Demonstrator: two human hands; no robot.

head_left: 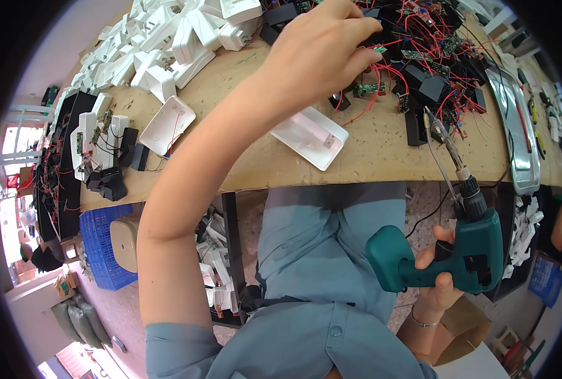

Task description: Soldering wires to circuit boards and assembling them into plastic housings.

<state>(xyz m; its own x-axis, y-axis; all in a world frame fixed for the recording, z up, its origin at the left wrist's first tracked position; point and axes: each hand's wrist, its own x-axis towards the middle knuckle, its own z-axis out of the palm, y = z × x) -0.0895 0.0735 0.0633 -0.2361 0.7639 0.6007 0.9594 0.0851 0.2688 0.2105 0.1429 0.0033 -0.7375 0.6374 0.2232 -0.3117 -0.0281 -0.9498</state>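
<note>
My left hand [322,50] reaches across the table to a heap of black housings and small green circuit boards with red wires. Its thumb and forefinger close on a small circuit board [379,49] at the heap's edge. At the lower right, my right hand [442,278] grips a dark green soldering gun [480,252] by its handle. The gun's metal tip [446,139] and thin feed tube point up over the table's front edge. Under my left forearm lies an open white plastic shell [322,148], partly hidden. Another white shell [167,126] sits to the left of that arm.
A large pile of white plastic casings [161,50] covers the far left. White and black parts [104,151] cluster at the table's left edge. At right lies a metal tray [514,132]. A blue crate [104,246] and beige stool [124,243] stand below left.
</note>
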